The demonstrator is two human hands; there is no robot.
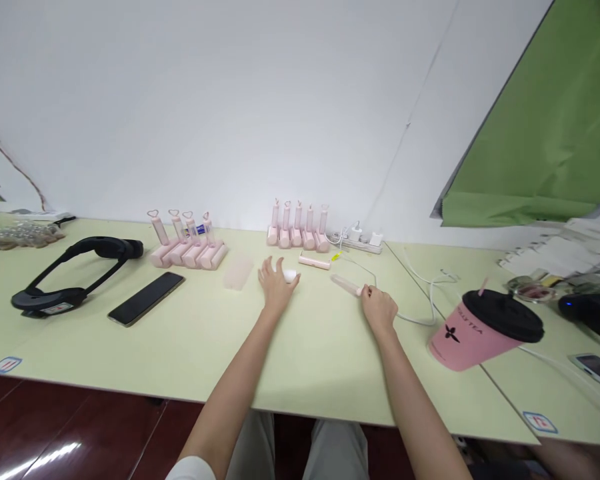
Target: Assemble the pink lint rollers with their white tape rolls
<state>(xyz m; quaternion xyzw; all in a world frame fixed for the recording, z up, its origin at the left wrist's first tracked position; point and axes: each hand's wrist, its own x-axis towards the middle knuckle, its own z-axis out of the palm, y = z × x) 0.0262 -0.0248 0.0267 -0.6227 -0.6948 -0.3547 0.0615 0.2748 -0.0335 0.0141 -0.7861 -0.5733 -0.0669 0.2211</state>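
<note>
My left hand [275, 285] is over the table, its fingers spread and slightly bent. A small white roundish piece [290, 275] lies beside its thumb and fingers; whether they touch it I cannot tell. My right hand [379, 308] is closed on the near end of a clear tube [345, 284] with a pale pink tip, which points away to the left. Between and beyond my hands lies a pink stick-shaped piece [315, 262], with a yellow-green cable plug [337, 256] by its right end. A thin, pale pink sheet [239, 272] lies left of my left hand.
Pink cylinders with upright clear tubes stand in two groups, left [189, 253] and centre [297, 237]. A power strip [363, 243] trails white cables. A black phone [147, 298] and black headset [75, 277] are leftward; a pink cup [473, 337] is rightward.
</note>
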